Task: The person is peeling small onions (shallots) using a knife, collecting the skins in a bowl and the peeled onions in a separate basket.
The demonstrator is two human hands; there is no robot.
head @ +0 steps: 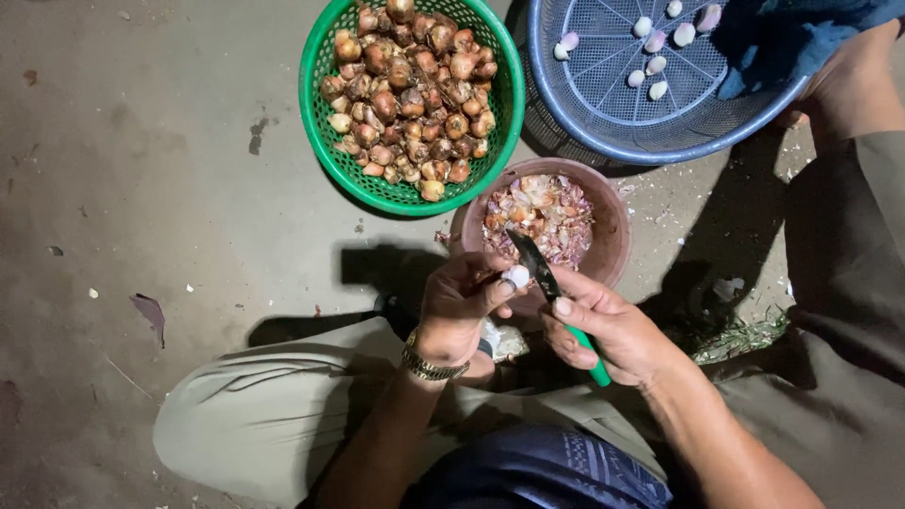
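Stained concrete floor (141, 188) beneath baskets

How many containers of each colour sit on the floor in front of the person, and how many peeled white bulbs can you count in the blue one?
Green basket, heaped with unpeeled bulbs: 1
Blue basket: 1
Brown bowl, holding skins: 1
Containers in total: 3
Peeled bulbs showing in the blue basket: about 9; a blue cloth may cover more.

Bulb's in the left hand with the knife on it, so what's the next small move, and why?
Probably draw the knife in the right hand across the small bulb, over the brown bowl: the left hand pinches the bulb, already mostly white, and peels already lie in that bowl.
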